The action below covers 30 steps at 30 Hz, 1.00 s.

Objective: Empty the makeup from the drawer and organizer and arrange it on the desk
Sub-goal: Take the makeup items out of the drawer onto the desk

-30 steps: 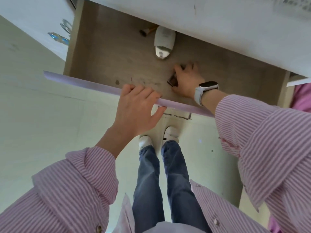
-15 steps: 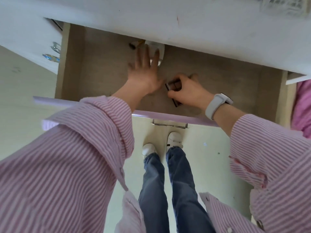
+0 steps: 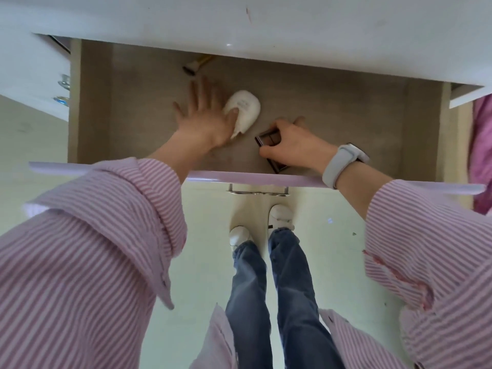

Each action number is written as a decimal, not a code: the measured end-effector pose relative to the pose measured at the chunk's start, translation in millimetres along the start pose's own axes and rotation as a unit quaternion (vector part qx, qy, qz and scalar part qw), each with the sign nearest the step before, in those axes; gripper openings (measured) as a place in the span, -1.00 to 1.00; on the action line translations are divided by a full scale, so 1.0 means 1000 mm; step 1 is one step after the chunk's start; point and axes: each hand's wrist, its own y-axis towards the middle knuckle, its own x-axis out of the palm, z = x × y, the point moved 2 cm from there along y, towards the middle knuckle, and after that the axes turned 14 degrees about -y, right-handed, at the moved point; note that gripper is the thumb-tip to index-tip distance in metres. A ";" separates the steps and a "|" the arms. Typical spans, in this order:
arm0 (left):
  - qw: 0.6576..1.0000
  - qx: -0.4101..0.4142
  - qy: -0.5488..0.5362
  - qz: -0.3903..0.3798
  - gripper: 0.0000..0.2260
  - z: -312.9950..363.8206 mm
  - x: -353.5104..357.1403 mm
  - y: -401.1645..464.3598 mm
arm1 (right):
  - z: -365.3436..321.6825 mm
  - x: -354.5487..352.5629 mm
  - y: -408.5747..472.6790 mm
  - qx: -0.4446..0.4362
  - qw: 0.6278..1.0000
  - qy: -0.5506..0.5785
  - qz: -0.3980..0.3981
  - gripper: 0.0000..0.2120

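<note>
The drawer (image 3: 111, 107) is pulled out below the white desk top (image 3: 292, 27). My left hand (image 3: 205, 115) lies flat on the drawer floor with fingers spread, its thumb pressing on a white rounded case (image 3: 246, 109). My right hand (image 3: 292, 146) grips a dark brown eyeshadow palette (image 3: 267, 141) near the drawer's front; its lower corner (image 3: 278, 167) pokes out under the palm. A small brush with a dark tip (image 3: 195, 67) lies at the back, partly hidden under the desk edge.
The drawer's lilac front panel (image 3: 239, 178) and metal handle (image 3: 257, 191) sit close to my arms. A white cabinet with shiny knobs (image 3: 64, 82) stands left. Pink fabric (image 3: 482, 150) hangs at the right. My legs and white shoes (image 3: 279, 214) are below on the pale floor.
My left hand left the drawer front, reached inside and drew the white case toward the front. My right hand has closed round the palette and lifted one end.
</note>
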 end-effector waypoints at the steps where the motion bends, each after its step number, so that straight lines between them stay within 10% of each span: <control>1: 1.000 -0.019 -0.001 0.018 -0.39 -0.005 -0.002 0.006 | 0.001 0.001 0.001 0.002 1.000 0.001 0.001 -0.55; 30: 0.990 0.105 0.089 0.003 -0.30 0.008 -0.002 0.000 | 0.000 -0.008 -0.011 -0.006 1.000 -0.010 0.006 -0.50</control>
